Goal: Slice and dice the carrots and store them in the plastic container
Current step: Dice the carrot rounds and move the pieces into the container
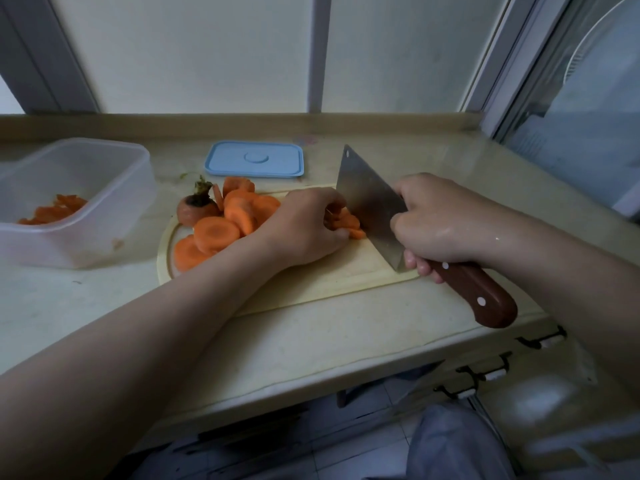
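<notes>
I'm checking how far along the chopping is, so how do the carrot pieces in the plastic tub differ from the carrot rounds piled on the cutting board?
The carrot pieces in the tub look small and thin; the carrot rounds are thick discs. The tub pieces form a low layer inside the plastic tub; the rounds are heaped on the cutting board, left of the left hand. The tub pieces show blurred through its wall; the rounds lie in plain view. Both are orange cut carrot.

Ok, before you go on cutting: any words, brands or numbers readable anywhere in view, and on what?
None can be read.
Cleaver: bare blade, no brand visible.
Blue lid: only a plain raised circle.
Plastic container: no label.
Counter: a faint pinkish mark near the back edge, too blurred to tell whether it is text.
</notes>
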The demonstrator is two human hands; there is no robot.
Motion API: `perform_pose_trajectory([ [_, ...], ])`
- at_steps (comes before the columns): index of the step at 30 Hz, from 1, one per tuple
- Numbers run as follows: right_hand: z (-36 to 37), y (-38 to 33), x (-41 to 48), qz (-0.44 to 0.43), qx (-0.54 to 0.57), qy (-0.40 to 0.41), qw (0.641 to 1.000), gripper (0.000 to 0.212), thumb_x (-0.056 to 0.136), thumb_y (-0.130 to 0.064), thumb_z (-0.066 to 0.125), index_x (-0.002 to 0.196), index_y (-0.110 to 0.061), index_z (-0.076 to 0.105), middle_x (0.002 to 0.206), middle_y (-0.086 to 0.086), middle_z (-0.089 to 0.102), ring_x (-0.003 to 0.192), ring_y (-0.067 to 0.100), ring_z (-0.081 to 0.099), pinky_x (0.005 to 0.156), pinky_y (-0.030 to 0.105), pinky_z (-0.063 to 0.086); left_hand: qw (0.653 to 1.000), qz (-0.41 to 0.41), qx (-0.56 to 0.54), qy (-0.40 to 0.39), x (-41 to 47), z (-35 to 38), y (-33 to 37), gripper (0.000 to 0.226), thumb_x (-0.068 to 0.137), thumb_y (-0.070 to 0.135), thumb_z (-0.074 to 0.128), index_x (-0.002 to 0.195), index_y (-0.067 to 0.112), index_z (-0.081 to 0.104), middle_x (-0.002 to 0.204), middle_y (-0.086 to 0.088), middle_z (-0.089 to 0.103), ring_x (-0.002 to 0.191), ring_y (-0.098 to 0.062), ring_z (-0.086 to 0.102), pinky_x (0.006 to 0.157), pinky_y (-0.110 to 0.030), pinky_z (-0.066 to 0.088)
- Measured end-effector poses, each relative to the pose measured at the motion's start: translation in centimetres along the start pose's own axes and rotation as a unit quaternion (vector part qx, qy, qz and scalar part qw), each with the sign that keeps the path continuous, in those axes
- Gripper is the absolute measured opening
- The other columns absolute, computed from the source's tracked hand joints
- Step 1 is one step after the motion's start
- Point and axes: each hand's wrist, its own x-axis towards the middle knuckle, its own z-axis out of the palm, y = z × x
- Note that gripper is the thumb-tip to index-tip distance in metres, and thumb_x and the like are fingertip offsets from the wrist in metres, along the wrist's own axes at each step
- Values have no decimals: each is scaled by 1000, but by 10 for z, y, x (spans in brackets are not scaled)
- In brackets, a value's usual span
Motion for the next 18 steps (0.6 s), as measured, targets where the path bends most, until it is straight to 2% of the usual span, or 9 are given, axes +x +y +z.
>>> perform_pose_trajectory([
  [6,1,2,0,-7,-13,16,1000,34,92,2,42,120,-4,58,74,25,73,57,31,70,48,35,59,1000,-6,-1,0,0,1,1,35,83,30,73,113,14,65,103,-1,66,93,-17,61,87,-38,53],
  [10,2,4,0,-10,3,17,1000,39,94,2,41,128,-12,55,73,21,72,50,22,67,47,30,55,1000,-7,0,3,1,2,2,34,81,32,74,109,15,64,100,-1,64,91,-16,59,84,-38,53],
  [15,-1,8,-2,-16,24,18,999,44,95,4,40,132,-15,55,72,20,73,47,19,65,45,29,53,1000,10,13,-12,1,3,4,40,84,37,72,118,21,59,103,4,61,94,-14,57,83,-31,52],
  [18,-2,10,-2,-16,37,19,999,44,95,6,39,127,-20,55,67,17,72,44,18,63,43,29,52,1000,7,-4,-11,2,2,1,43,84,37,74,120,21,58,105,5,62,95,-11,59,86,-32,55],
])
